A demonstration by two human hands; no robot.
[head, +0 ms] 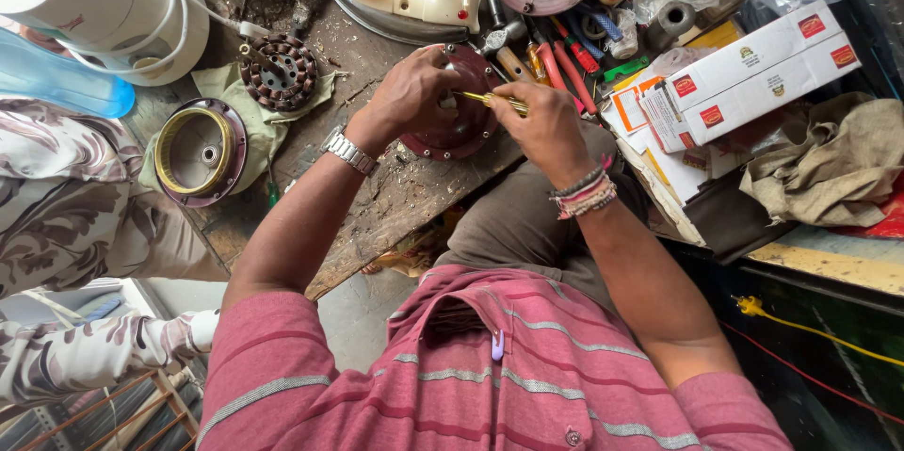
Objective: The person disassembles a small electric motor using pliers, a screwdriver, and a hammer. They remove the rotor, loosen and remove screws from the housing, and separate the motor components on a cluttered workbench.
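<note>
Left hand [410, 93] curled over dark red motor cover [463, 126] on desk [395, 197]; right hand [546, 131] beside it, closed around yellow-handled screwdriver [494, 101].

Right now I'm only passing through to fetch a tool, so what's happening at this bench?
A person in a striped pink shirt is bent over a wooden workbench. Their left hand steadies a dark red round motor housing at the bench edge, while the right hand holds a yellow-handled screwdriver to it. A wound stator and a second round housing lie on a cloth to the left; loose tools and white cartons sit beyond.
</note>
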